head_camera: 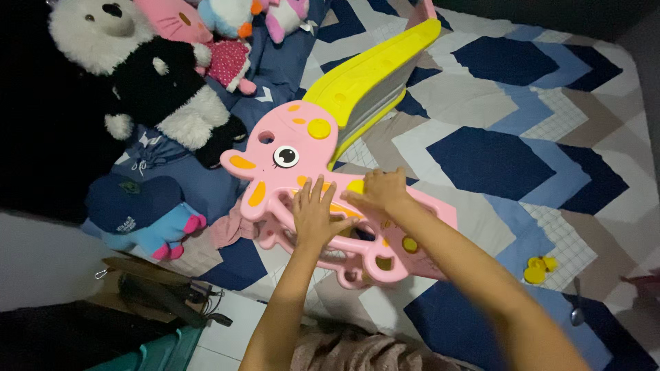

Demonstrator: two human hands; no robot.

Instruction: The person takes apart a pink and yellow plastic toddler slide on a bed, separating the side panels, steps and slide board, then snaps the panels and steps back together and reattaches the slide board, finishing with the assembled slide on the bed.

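- Both palms press flat, fingers spread, gripping nothing: left hand [315,214] and right hand [380,192] on the pink giraffe-shaped plastic toy slide [289,161], lying on the zigzag-patterned mat [495,158].
- Likely rigid, light, bulky, slick; cut-out holes seem the best handholds.

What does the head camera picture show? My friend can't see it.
Two bare hands, left hand and right hand, press on a pink giraffe-shaped toy slide with a yellow chute, lying on a blue zigzag bedsheet. Stuffed animals sit nearby.
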